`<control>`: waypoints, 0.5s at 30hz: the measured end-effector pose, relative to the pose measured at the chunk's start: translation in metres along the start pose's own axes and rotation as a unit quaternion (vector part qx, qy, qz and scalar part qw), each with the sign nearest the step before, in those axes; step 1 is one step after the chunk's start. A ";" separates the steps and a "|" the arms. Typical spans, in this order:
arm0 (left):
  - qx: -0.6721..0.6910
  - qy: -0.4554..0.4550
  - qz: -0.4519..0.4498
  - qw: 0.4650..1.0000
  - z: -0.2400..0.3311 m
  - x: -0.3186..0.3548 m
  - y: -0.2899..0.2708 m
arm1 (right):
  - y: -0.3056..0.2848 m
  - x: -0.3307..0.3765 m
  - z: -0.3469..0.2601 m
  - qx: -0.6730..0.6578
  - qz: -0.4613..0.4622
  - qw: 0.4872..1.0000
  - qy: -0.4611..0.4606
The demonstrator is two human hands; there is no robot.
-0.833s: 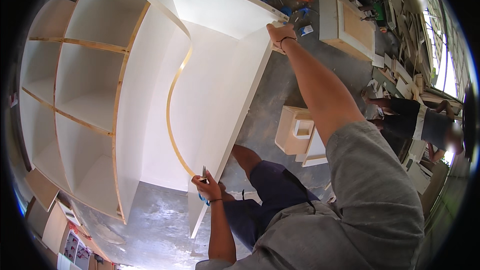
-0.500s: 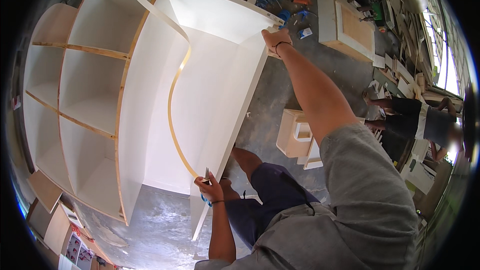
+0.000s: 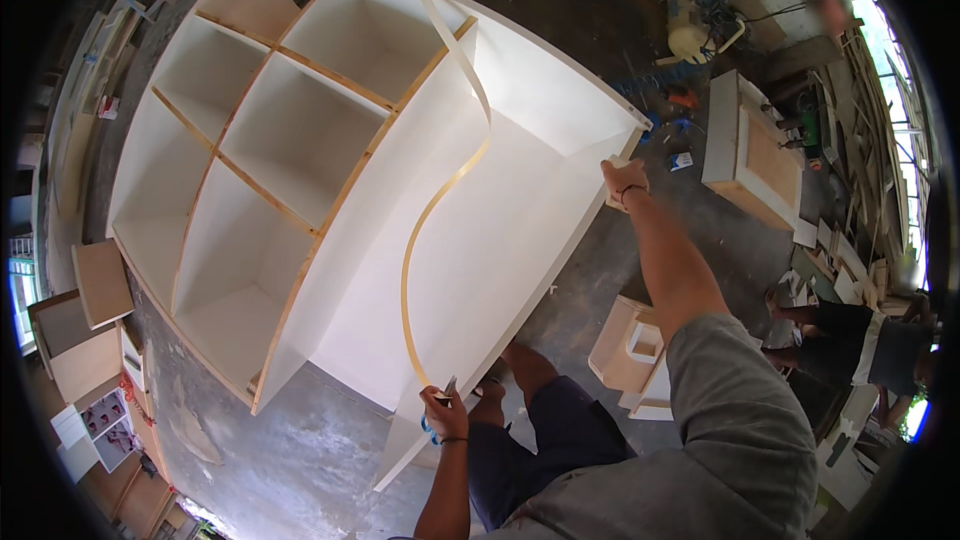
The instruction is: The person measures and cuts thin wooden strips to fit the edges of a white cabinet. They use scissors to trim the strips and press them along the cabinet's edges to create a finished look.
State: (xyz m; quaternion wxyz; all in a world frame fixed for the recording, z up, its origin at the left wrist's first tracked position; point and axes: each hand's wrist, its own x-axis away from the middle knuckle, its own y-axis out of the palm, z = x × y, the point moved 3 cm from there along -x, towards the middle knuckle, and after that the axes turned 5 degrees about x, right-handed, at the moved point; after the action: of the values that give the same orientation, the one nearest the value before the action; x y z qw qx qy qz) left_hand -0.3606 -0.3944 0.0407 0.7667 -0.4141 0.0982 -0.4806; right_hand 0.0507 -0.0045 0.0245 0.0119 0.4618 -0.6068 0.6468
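A large white cabinet with several square compartments and a long open bay lies in front of me. My left hand is closed near its lower corner, around the end of a thin edge-banding strip and scissors with blue handles, whose metal tip pokes up past the fingers. The strip curves loosely across the bay and over the far side panel. At the far end of the near panel's edge, my right hand is closed against the corner. A pale piece shows beneath it, too covered to name.
A drawer-like wooden box stands at the right, with a compressor beyond it. A smaller wooden unit sits right of my legs. Another person is at the far right, near stacked boards. Loose panels lie at left.
The view has turned, so the cabinet and both hands appear farther right and lower. Both hands keep their places on the cabinet's near panel, and the strip still hangs in a curve.
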 end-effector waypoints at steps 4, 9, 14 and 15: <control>0.024 -0.047 0.021 0.998 -0.020 0.002 -0.047 | 0.079 0.052 0.029 -0.145 -0.207 0.966 0.052; 0.107 0.020 -0.003 0.994 0.042 -0.013 -0.106 | 0.146 0.155 0.153 -0.178 -0.236 0.954 -0.060; 0.179 0.161 0.118 0.964 0.138 -0.006 -0.242 | 0.085 0.425 0.120 -0.265 -0.436 0.842 -0.176; 0.227 0.141 0.121 0.956 0.145 -0.002 -0.260 | 0.071 0.453 0.107 -0.253 -0.478 0.809 -0.231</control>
State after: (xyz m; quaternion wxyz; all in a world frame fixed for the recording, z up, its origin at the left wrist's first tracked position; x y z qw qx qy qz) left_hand -0.4528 -0.3649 0.3226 0.8713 -0.1418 0.1430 -0.4476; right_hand -0.1876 -0.3551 0.2299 0.2957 0.8100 -0.4365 0.2570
